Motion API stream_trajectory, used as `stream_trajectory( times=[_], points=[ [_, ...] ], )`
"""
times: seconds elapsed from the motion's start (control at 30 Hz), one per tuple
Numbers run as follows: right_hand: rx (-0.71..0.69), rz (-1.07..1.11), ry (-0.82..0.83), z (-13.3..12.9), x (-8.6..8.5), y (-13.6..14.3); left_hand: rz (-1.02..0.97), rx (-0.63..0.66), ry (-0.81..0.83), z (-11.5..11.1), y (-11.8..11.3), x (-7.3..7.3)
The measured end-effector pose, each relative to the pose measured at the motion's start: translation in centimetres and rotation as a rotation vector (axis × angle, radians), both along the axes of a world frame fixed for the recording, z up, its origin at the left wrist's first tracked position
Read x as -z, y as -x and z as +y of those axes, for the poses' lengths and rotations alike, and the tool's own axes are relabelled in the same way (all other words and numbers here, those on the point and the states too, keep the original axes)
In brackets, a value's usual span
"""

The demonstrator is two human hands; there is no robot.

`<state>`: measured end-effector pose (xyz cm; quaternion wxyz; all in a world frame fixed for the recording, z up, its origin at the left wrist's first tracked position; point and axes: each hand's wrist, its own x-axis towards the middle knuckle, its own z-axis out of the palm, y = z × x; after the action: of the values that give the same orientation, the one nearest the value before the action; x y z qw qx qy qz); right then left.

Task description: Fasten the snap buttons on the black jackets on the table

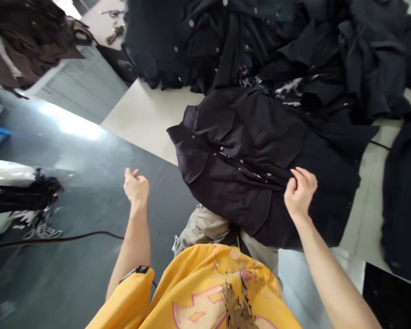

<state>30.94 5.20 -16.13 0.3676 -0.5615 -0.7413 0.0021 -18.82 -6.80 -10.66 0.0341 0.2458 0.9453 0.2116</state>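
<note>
A black jacket with flap pockets and a front row of metal snaps lies across the table, its collar to the left and its near edge hanging over my lap. My right hand has its thumb and fingers closed on the jacket's front edge, below the last visible snap. Off to the left, my left hand hangs in the air over the floor, away from the jacket. Its fingers are curled together, and whatever may be in them is too small to make out.
Dark garments with snaps are heaped along the table's far side. More dark cloth lies at the right. The pale tabletop shows at the left. A cable and bundled items lie on the grey floor.
</note>
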Motion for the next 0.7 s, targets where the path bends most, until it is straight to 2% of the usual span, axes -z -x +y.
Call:
stream_trajectory(
  times=[0.2,0.27,0.33,0.37,0.43,0.5,0.57,0.63,0.7],
  points=[
    [0.121,0.006,-0.044,-0.7,-0.4,-5.2,0.04,0.032,-0.202,2.9,0.6,-1.8],
    [0.167,0.0,-0.037,-1.1,-0.5,-6.4,0.067,0.081,-0.247,4.0,-0.4,-2.5],
    [0.198,-0.005,-0.015,-1.8,-0.8,-7.1,0.038,0.211,-0.325,5.6,-3.2,-2.8],
    [0.204,-0.006,0.007,-2.3,-1.0,-7.3,0.014,0.317,-0.373,6.6,-5.4,-2.9],
    [0.208,-0.015,0.063,-3.3,-1.2,-7.3,-0.039,0.614,-0.456,8.6,-11.5,-2.7],
    [0.196,-0.049,0.133,-4.1,-1.0,-7.1,-0.095,0.975,-0.473,10.1,-18.9,-2.3],
    [0.177,-0.1,0.2,-4.8,-0.6,-6.7,-0.172,1.319,-0.41,10.8,-26.2,-1.5],
    [0.158,-0.159,0.254,-5.4,-0.1,-6.4,-0.161,1.561,-0.324,11.2,-32.3,0.0],
    [0.148,-0.219,0.301,-5.9,0.4,-6.2,-0.072,1.712,-0.229,11.8,-36.3,1.9]
  ],
)
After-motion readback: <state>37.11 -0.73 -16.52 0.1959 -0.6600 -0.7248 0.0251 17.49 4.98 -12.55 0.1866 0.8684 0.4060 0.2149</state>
